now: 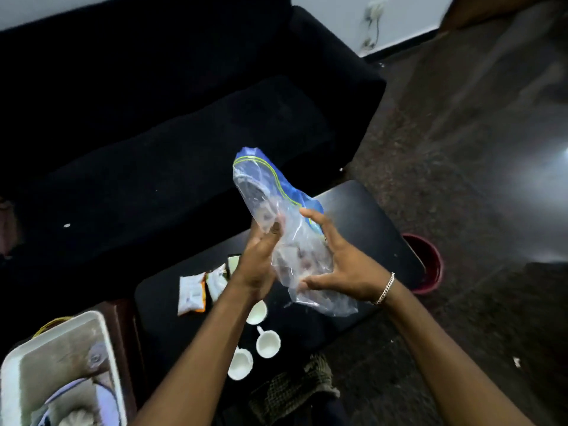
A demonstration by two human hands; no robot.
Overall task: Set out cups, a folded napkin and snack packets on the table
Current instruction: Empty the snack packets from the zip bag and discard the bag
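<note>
Both hands hold a clear plastic zip bag with a blue and green top above the small black table. My left hand grips its left side, fingers inside or against the film. My right hand, with a silver bracelet, cups the bag from the right and below. Something pale lies inside the bag, too blurred to name. On the table stand three white cups, the last partly hidden by my left forearm. Snack packets lie at the table's left.
A black sofa fills the far left. A white tray with cloth-like items sits at the lower left. A dark red bucket stands on the floor right of the table. A patterned cloth lies at the table's near edge.
</note>
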